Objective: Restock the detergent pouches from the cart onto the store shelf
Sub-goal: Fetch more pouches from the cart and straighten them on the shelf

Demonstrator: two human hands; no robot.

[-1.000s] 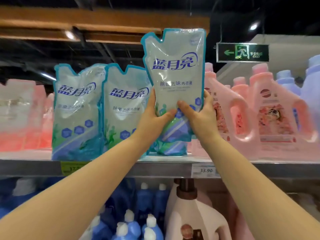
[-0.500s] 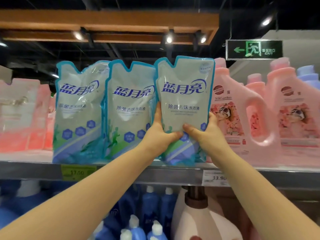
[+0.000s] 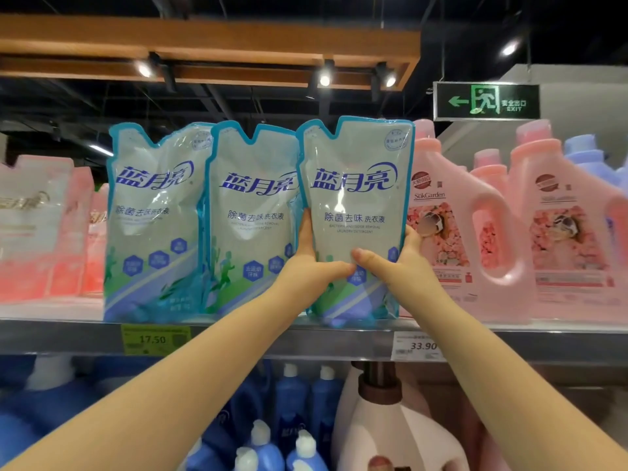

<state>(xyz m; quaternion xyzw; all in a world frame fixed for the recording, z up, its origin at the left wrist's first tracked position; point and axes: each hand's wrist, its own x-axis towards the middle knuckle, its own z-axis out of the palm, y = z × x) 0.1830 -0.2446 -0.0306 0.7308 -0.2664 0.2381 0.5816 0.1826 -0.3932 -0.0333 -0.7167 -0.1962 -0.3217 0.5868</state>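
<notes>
Along the front edge of the shelf [image 3: 238,338], from the left: blurred pink packs [image 3: 44,229], then a first pouch [image 3: 156,222] standing above the 17.50 tag [image 3: 153,338], and a second pouch [image 3: 253,219] just beside it, their sides overlapping slightly.

The third pouch [image 3: 356,198] is the one in hand. It stands upright, its base at or just on the shelf edge, touching the second pouch on one side and close against a pink jug [image 3: 455,239] on the other. The left hand [image 3: 311,266] is closed around its lower left side, thumb laid across the front and fingers hidden behind. The right hand [image 3: 397,263] clasps the lower right side the same way, the two thumbs nearly meeting on the front panel.

The film looks glossy and wrinkles where it is pressed, so the pouch is probably soft, slick and weighted low by liquid. Holding it low on both sides, as here, likely steadies the heavy base; a pinch at the thin top corners would probably let it sag or slip.
</notes>
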